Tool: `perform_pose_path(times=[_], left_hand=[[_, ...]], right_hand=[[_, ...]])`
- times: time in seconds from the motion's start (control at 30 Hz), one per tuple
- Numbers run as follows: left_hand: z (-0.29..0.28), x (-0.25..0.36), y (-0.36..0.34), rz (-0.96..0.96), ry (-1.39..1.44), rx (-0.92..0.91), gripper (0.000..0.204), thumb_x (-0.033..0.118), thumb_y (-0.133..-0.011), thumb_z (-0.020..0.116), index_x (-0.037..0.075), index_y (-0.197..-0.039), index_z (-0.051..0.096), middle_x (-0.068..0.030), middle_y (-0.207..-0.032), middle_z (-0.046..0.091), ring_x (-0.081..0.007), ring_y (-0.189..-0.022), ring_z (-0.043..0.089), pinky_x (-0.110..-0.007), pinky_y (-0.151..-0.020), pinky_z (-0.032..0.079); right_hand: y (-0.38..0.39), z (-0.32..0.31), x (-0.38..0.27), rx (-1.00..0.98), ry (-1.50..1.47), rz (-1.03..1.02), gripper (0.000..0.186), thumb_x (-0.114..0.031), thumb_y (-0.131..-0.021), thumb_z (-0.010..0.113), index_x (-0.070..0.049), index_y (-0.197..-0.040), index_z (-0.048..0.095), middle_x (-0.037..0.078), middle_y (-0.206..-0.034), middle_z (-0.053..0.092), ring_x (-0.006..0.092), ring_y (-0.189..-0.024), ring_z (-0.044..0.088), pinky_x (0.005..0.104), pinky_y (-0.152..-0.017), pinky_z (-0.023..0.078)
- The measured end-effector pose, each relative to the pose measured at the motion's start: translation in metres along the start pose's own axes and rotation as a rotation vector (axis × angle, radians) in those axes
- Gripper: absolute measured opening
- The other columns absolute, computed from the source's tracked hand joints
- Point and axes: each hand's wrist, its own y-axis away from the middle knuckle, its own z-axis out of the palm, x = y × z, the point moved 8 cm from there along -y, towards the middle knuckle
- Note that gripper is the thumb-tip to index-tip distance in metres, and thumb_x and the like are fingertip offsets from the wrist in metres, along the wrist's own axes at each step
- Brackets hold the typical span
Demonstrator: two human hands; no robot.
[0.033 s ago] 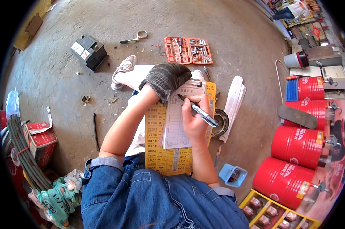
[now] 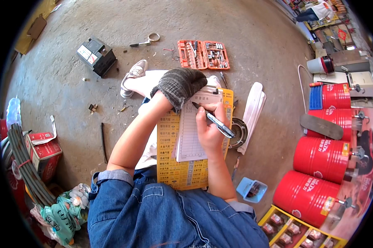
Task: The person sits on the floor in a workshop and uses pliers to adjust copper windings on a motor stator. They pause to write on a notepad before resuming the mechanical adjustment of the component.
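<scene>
My left hand (image 2: 180,87), in a dark knitted glove, is curled over the top of a clipboard, its fingertips hidden. My right hand (image 2: 211,126) grips a pen (image 2: 221,127), its tip on a white form pad (image 2: 190,144) with a little handwriting near the top left. The pad lies on a yellow printed board (image 2: 168,161) across my lap. A round metal part (image 2: 238,136) lies just right of the board, beside long white strips (image 2: 252,109).
On the floor are a black battery (image 2: 95,58), an orange socket set (image 2: 203,53) and a blue plastic container (image 2: 251,190). Red drums (image 2: 306,194) line the right side. Hoses (image 2: 23,165), bags (image 2: 64,215) and a box (image 2: 44,153) lie left. A person (image 2: 318,12) is at upper right.
</scene>
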Motion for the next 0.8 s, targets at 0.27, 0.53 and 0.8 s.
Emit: perform_pose_path(times=[0.27, 0.53, 0.8], left_hand=[[0.001, -0.001, 0.0, -0.009, -0.011, -0.004, 0.038, 0.037, -0.091, 0.062, 0.005, -0.108, 0.07, -0.019, -0.101, 0.07, -0.0351, -0.095, 0.067, -0.042, -0.085, 0.052], [0.001, -0.002, 0.0, 0.007, -0.016, 0.0, 0.038, 0.037, -0.091, 0.062, 0.005, -0.109, 0.07, -0.0186, -0.103, 0.07, -0.0347, -0.096, 0.067, -0.041, -0.087, 0.051], [0.001, -0.004, 0.0, 0.005, -0.027, 0.007, 0.037, 0.037, -0.091, 0.062, 0.005, -0.108, 0.07, -0.0187, -0.1, 0.07, -0.0348, -0.094, 0.067, -0.041, -0.085, 0.052]], right_hand=[[-0.001, 0.0, -0.002, -0.029, 0.018, 0.033, 0.013, -0.007, -0.087, 0.066, -0.001, -0.084, 0.055, 0.003, -0.065, 0.055, 0.0066, -0.056, 0.049, 0.023, -0.051, 0.041], [0.0, 0.0, -0.002, -0.023, 0.013, 0.019, 0.014, -0.007, -0.088, 0.066, -0.001, -0.083, 0.054, 0.002, -0.066, 0.055, 0.0054, -0.056, 0.048, 0.0222, -0.051, 0.04], [0.002, -0.003, 0.006, -0.03, -0.088, 0.099, 0.01, -0.005, -0.089, 0.061, -0.002, -0.084, 0.053, 0.0, -0.067, 0.052, 0.0039, -0.059, 0.048, 0.0209, -0.052, 0.039]])
